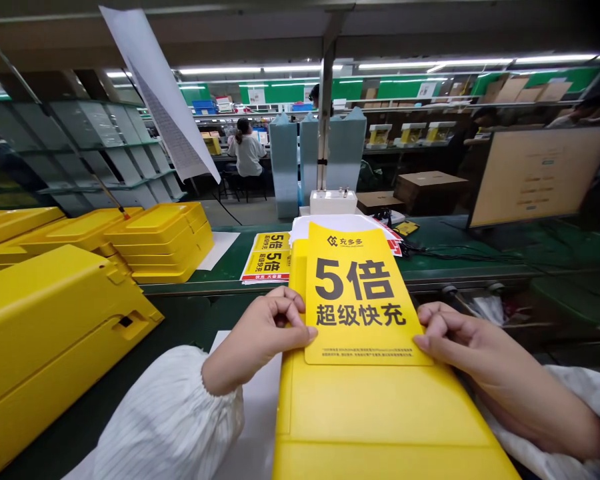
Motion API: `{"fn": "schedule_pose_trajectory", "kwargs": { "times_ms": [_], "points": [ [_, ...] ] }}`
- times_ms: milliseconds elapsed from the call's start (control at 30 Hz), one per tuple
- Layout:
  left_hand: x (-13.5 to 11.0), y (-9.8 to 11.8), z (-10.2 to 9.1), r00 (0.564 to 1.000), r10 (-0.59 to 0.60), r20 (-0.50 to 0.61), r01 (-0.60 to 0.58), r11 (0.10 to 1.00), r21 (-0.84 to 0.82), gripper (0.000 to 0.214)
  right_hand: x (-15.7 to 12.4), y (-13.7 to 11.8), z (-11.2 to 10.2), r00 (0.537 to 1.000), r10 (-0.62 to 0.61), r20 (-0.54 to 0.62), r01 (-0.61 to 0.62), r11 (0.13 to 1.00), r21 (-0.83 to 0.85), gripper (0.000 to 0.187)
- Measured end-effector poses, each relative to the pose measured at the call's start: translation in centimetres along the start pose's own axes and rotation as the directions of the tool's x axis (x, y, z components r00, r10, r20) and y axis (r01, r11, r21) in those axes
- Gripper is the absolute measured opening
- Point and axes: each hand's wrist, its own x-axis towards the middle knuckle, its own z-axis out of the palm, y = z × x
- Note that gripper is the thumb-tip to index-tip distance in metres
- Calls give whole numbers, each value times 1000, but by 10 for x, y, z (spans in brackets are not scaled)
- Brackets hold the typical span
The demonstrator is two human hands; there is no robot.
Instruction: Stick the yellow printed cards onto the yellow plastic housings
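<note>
A yellow sticker [363, 293] with large black characters and a "5" lies over a long yellow plastic housing [380, 413] in front of me. Its far end curls up a little from the housing. My left hand [265, 323] pinches the sticker's left edge between thumb and fingers. At the right edge, my right hand [455, 337] pinches it in the same way. How much of the sticker touches the housing, I cannot tell. Beyond the left hand, a printed sheet of similar yellow stickers [267, 257] rests on the green bench.
Another large yellow housing [55, 340] lies at the left, with stacked yellow covers [160, 240] behind it. A monitor [540, 177] stands at the right, near black cables [445, 250]. A white paper sheet [160, 93] hangs at upper left. A person [250, 150] sits farther back.
</note>
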Motion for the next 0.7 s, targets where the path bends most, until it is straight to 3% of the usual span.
{"fn": "schedule_pose_trajectory", "kwargs": {
  "times_ms": [700],
  "points": [
    [0,1,-1,1000,-13,-4,13,999,29,28,0,-1,0,996,-92,-9,92,995,-44,36]
  ]
}}
